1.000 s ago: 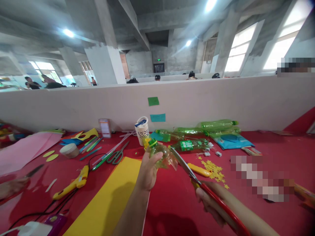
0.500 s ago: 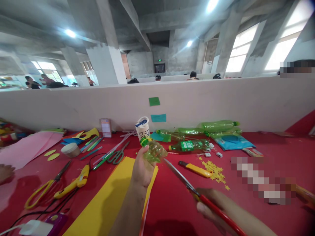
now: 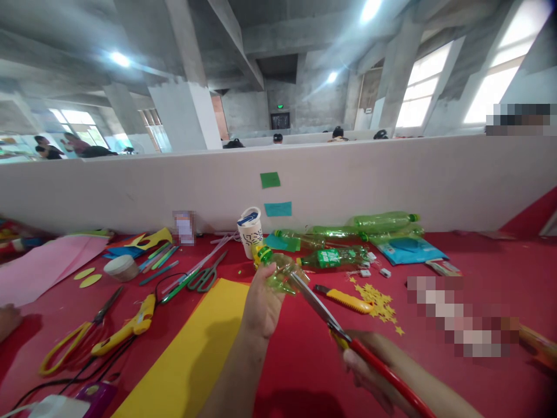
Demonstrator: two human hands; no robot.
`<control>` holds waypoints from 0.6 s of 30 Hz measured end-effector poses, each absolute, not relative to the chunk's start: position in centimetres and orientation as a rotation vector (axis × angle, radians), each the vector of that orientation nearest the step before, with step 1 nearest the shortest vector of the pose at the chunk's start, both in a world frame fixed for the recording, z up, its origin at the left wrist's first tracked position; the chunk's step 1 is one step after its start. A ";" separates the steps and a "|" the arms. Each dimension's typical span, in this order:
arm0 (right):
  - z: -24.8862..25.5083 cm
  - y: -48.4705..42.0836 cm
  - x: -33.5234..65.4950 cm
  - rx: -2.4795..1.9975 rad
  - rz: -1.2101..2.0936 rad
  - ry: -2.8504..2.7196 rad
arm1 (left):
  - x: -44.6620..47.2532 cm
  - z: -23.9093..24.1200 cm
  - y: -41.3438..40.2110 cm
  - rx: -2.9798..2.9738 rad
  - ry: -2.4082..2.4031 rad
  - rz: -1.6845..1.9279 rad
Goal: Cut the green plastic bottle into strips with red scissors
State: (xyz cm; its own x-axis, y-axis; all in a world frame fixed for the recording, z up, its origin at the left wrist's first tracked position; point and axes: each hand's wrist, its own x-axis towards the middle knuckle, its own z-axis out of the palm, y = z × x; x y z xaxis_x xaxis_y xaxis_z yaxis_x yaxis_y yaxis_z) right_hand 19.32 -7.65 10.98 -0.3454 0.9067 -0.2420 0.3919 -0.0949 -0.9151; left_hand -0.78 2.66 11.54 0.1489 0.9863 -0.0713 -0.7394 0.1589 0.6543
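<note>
My left hand [image 3: 261, 302] is closed round the cut-off top of a green plastic bottle [image 3: 285, 273], its capped neck pointing up and to the left. In my right hand [image 3: 365, 360] is a pair of scissors with red handles [image 3: 387, 374]. Their blades [image 3: 315, 299] point up and left, and the tips overlap the cut edge of the bottle piece; whether plastic lies between them I cannot make out. Under my left forearm are yellow paper sheets [image 3: 187, 348]. A yellow box cutter [image 3: 343, 298] lies just beyond my right hand.
Green bottles [image 3: 335, 257] and a blue packet [image 3: 411, 249] line the back by a white partition [image 3: 174, 180]. Yellow paper stars [image 3: 378, 302] lie right. Left are a glue gun [image 3: 130, 328], yellow-handled scissors [image 3: 78, 337], grey-green scissors [image 3: 206, 276], cables and another person's hand [image 3: 8, 320].
The bottle top has moved slightly right and down and turned, and the scissor tips now overlap its edge. The other person's hand at far left has shifted down.
</note>
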 end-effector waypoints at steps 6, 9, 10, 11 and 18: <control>11.0 -7.4 19.0 -1.435 1.491 -1.723 | -0.8 11.6 2.7 0.526 0.550 1.349; 11.6 -7.2 18.6 -1.444 1.495 -1.723 | -0.9 11.6 2.8 0.503 0.539 1.348; 11.5 -7.0 18.4 -1.476 1.498 -1.725 | -0.9 11.6 2.8 0.500 0.534 1.350; 11.3 -6.9 18.2 -1.515 1.492 -1.719 | -1.0 11.5 2.8 0.499 0.530 1.351; 9.4 -6.7 17.5 -1.610 1.431 -1.685 | -1.4 11.4 3.1 0.509 0.520 1.364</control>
State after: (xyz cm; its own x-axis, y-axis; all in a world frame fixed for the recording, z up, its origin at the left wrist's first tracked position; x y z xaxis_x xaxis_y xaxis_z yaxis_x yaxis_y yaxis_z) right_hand 17.47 -6.65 9.42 -0.2533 0.9030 -0.3470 0.4886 -0.1901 -0.8515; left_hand -1.39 3.06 11.38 0.1307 0.9900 -0.0526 -0.7741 0.1351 0.6185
